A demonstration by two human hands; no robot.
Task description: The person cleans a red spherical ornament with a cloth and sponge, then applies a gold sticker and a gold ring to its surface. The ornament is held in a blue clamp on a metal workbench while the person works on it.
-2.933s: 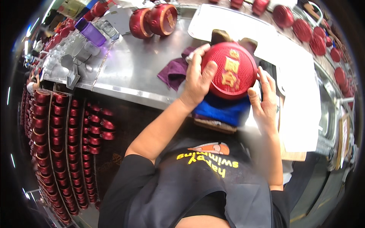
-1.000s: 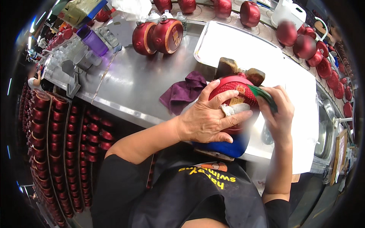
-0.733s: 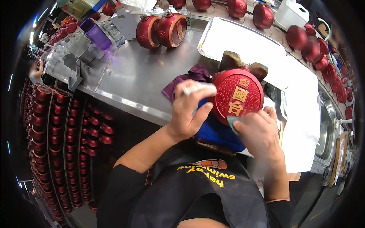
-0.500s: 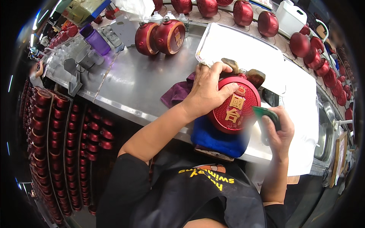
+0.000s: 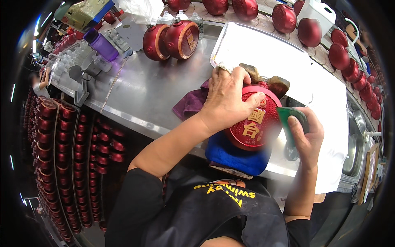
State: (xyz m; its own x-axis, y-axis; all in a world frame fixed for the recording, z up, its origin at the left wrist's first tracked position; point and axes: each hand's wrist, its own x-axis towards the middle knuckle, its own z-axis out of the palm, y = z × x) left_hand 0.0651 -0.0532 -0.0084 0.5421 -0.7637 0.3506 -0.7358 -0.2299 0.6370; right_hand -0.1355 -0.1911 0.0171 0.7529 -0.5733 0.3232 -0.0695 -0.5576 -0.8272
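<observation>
A round red bottle [image 5: 257, 117] with raised gold characters leans on a blue cloth-covered pad [image 5: 236, 156]. My left hand [image 5: 226, 99] grips its left side, with the thumb across the upper face. Some whitish cloth [image 5: 224, 67] shows by its fingertips. Just off the bottle's right side, my right hand [image 5: 308, 133] pinches a flat green scraper-like piece [image 5: 290, 119] between thumb and fingers. Two brown blocks, a left one [image 5: 250, 72] and a right one [image 5: 279, 87], flank the bottle's neck. Part of the bottle's lower right is blurred.
A purple cloth [image 5: 189, 103] lies left of the bottle. Behind is a white tray [image 5: 251, 43]; two red bottles [image 5: 181, 40] stand left of it. More red bottles [image 5: 284, 18] line the far belt. Racks of red bottles [image 5: 47, 148] stand at left, a sink [image 5: 353, 150] at right.
My right hand and the green piece have shifted slightly right and down. The bottle under my left hand sits a little lower in view. Bottles on the far belt have moved left.
</observation>
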